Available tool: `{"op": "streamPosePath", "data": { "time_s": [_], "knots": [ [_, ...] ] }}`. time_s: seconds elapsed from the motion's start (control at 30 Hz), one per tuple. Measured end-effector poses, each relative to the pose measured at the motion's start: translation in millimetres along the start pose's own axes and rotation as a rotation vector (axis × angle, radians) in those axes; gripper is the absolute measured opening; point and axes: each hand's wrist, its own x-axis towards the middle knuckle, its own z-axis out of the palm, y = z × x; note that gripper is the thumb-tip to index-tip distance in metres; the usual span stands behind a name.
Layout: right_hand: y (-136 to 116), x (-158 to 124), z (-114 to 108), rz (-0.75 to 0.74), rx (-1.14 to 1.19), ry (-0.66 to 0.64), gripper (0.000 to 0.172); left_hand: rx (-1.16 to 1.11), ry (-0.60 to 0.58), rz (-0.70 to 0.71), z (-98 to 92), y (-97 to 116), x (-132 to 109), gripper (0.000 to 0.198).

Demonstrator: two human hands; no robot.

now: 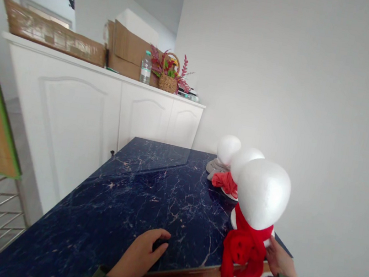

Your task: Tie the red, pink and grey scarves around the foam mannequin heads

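Note:
A white foam mannequin head (264, 192) stands at the table's front right edge. Around its neck is a knotted red scarf (240, 253), whose ends hang over the edge. My right hand (279, 258) grips the base of this head from the right, with the fingertips partly hidden behind scarf and base. Resting near the front edge of the dark blue marbled table (133, 200), my left hand (141, 254) has thumb and forefinger apart with a dark gap between them. I see nothing held there; its other fingers are hidden.
Two more white foam heads stand behind in a row, one with a coral-red cloth (224, 181), the farthest with a grey cloth (215, 166). A white wall (344, 134) borders the right. White cabinets (73, 117) carry cardboard boxes, a water bottle (145, 68) and a flower basket (168, 83).

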Motion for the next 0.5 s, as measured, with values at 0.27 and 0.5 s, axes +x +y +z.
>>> {"op": "streamPosePath", "data": {
  "time_s": [0.27, 0.5],
  "knots": [
    [12.3, -19.0, 5.0, 0.059, 0.279, -0.179, 0.025, -0.027, -0.012, -0.019, -2.8, 3.7, 1.2, 0.026],
    [-39.3, -50.4, 100.4, -0.133, 0.176, -0.32, 0.031, -0.018, 0.061, 0.126, -17.7, 43.4, 26.0, 0.038]
  ]
}}
